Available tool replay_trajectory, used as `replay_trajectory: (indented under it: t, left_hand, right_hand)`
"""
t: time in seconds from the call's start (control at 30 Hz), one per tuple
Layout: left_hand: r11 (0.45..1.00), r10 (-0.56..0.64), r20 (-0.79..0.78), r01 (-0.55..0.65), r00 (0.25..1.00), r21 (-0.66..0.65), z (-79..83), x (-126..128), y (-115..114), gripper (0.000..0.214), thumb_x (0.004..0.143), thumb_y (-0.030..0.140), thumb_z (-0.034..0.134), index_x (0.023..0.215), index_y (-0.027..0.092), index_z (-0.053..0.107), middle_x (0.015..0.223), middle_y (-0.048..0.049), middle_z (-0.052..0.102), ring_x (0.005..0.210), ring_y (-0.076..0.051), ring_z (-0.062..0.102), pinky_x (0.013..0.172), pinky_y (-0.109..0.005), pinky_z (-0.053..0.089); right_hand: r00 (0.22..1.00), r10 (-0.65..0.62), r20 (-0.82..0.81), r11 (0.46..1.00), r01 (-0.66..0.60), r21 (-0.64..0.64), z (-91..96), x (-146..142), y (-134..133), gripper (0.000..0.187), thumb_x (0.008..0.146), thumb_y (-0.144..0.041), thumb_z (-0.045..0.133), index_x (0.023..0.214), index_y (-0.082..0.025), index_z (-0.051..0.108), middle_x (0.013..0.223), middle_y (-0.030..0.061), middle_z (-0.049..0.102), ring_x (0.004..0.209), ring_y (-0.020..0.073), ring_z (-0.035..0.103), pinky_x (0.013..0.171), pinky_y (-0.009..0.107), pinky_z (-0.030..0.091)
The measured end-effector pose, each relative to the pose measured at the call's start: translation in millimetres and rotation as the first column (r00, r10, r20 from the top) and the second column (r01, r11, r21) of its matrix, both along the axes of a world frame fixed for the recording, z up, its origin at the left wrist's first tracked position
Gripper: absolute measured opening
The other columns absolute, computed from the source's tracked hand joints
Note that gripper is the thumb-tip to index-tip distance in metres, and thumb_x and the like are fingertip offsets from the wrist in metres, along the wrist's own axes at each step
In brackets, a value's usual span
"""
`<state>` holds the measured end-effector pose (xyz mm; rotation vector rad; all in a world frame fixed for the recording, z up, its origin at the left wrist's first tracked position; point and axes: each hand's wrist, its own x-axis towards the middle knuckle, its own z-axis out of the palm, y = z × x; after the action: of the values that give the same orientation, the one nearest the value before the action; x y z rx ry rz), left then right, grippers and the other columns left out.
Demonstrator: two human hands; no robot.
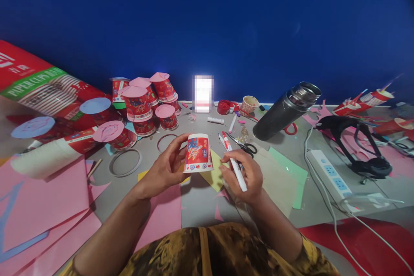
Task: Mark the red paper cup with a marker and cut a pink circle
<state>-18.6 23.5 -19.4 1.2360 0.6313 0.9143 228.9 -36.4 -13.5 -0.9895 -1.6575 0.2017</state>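
My left hand point(164, 168) grips a red printed paper cup point(197, 153) from the left side. The cup is upside down, its wide rim facing downward. In my right hand point(244, 174) is a white marker point(238, 174), held between thumb and fingers just right of the cup, its red-marked front end pointing away from me. Cup and marker are apart. Behind the right hand lie black-handled scissors point(248, 148). A yellow paper sheet point(213, 172) lies below and between the hands, with pink paper point(161, 215) under my left forearm.
Stacked red cups with pink paper tops point(136, 101) stand at the back left, near a tape roll point(125, 163). A dark flask point(281, 114) stands at the back right. Farther right are a power strip point(330, 174) with white cables and a black head strap point(355, 142).
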Motion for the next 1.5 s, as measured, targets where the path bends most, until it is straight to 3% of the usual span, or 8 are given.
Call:
replay_trajectory:
  t: [0.2,0.37,0.7,0.9,1.1,1.3,1.5]
  left_hand:
    - [0.998,0.063,0.049,-0.062,0.997,-0.023,-4.2,1.7,1.7,0.091,0.073,0.031,0.101,0.153,0.030,0.058,0.165,-0.0153,0.056,0.147,-0.038,0.060,0.111,-0.039,0.060]
    - [0.999,0.032,0.067,-0.030,0.997,-0.034,-10.5,8.5,1.3,0.090,0.074,0.032,0.100,0.153,0.033,0.057,0.167,-0.0137,0.053,0.145,-0.035,0.062,0.110,-0.037,0.059]
    - [0.996,0.014,0.091,-0.006,0.996,-0.084,-13.7,10.7,2.8,0.094,0.071,0.030,0.101,0.153,0.029,0.055,0.165,-0.0157,0.055,0.141,-0.037,0.064,0.111,-0.042,0.060]
    - [0.996,-0.027,-0.035,0.024,0.999,-0.081,-15.6,9.1,3.0,0.096,0.075,0.030,0.099,0.157,0.033,0.051,0.161,-0.0150,0.059,0.133,-0.037,0.070,0.104,-0.043,0.063]
    - [0.993,0.053,-0.221,-0.027,0.974,0.117,-9.7,-4.9,2.5,0.100,0.078,0.037,0.097,0.162,0.038,0.044,0.179,-0.0101,0.035,0.166,-0.041,0.035,0.132,-0.055,0.041]
    - [0.980,0.097,-0.476,-0.002,0.874,0.198,-1.2,-11.4,0.6,0.093,0.077,0.043,0.095,0.158,0.032,0.051,0.164,-0.0136,0.052,0.146,-0.042,0.059,0.127,-0.064,0.046]
    - [0.907,0.307,-0.463,-0.109,0.831,0.406,-0.7,-10.1,2.1,0.085,0.084,0.031,0.085,0.160,0.033,0.046,0.158,-0.0110,0.047,0.152,-0.037,0.050,0.127,-0.059,0.048]
  right_hand:
    - [0.997,0.071,0.005,0.997,-0.071,0.010,-1.0,-3.9,1.5,0.029,0.095,-0.020,0.075,0.122,-0.025,0.065,0.091,0.0046,0.079,0.077,0.0205,0.076,0.068,0.031,0.061]
    - [0.996,0.086,-0.004,0.995,-0.086,0.042,2.7,-9.3,0.7,0.020,0.096,-0.017,0.073,0.113,-0.026,0.066,0.084,0.0018,0.077,0.071,0.0180,0.073,0.067,0.029,0.059]
    - [0.997,0.073,0.026,0.997,-0.074,0.028,-1.4,-10.4,2.0,0.020,0.097,-0.016,0.069,0.113,-0.026,0.065,0.084,0.0019,0.076,0.073,0.0184,0.074,0.066,0.029,0.059]
    - [0.995,0.036,0.090,0.997,-0.042,0.069,-1.7,-9.9,3.7,0.021,0.098,-0.014,0.068,0.115,-0.025,0.064,0.085,0.0030,0.077,0.073,0.0192,0.073,0.067,0.030,0.058]
    - [0.976,0.007,0.217,0.995,-0.028,0.095,-13.5,-12.1,7.3,0.025,0.099,-0.010,0.067,0.118,-0.026,0.063,0.089,0.0031,0.080,0.076,0.0196,0.075,0.071,0.030,0.058]
    - [0.965,0.055,0.256,0.997,-0.068,0.039,-20.0,-16.8,6.8,0.028,0.097,-0.011,0.072,0.120,-0.025,0.065,0.089,0.0033,0.082,0.074,0.0194,0.076,0.069,0.030,0.059]
    - [1.000,-0.016,0.025,0.998,0.017,-0.059,-11.5,-10.8,5.8,0.021,0.099,-0.016,0.067,0.118,-0.025,0.067,0.086,0.0028,0.079,0.071,0.0186,0.075,0.064,0.030,0.060]
